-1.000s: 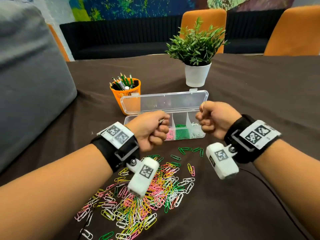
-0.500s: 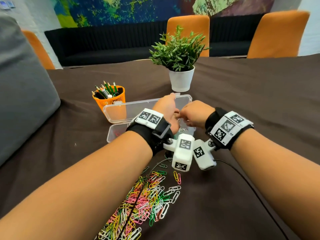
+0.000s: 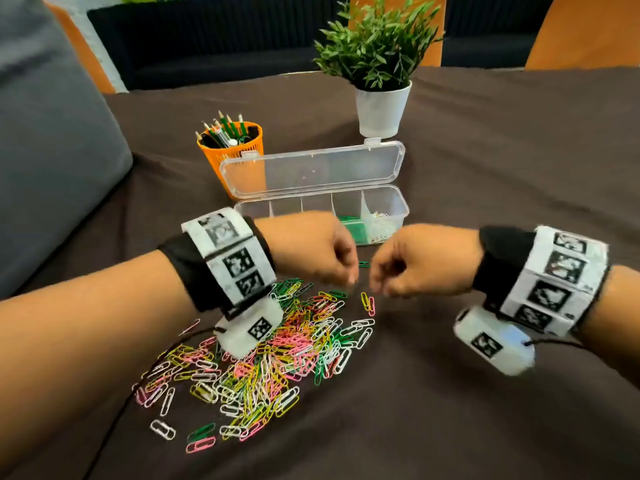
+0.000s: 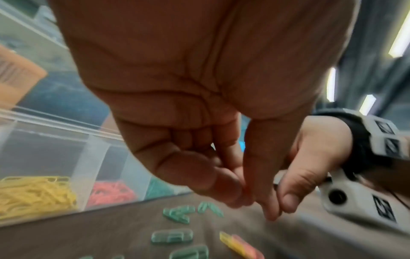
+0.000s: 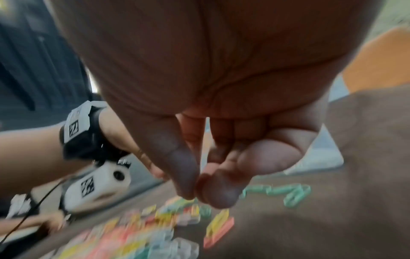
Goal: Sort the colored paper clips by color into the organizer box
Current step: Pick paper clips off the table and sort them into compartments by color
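Brown tablecloth; both hands curled empty, yellow/pink clips in organizer box via left-wrist cam only.

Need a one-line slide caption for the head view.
Both hands, left and right, hover with curled fingers between the mixed paper clip pile and the open organizer box.

Both hands, left hand and right hand, have drawn back from the organizer box

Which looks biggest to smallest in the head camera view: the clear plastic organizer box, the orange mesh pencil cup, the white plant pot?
1. Clear plastic organizer box, open lid included.
2. Orange mesh pencil cup and white plant pot: similar, and the pot stands farther off, so unranked.
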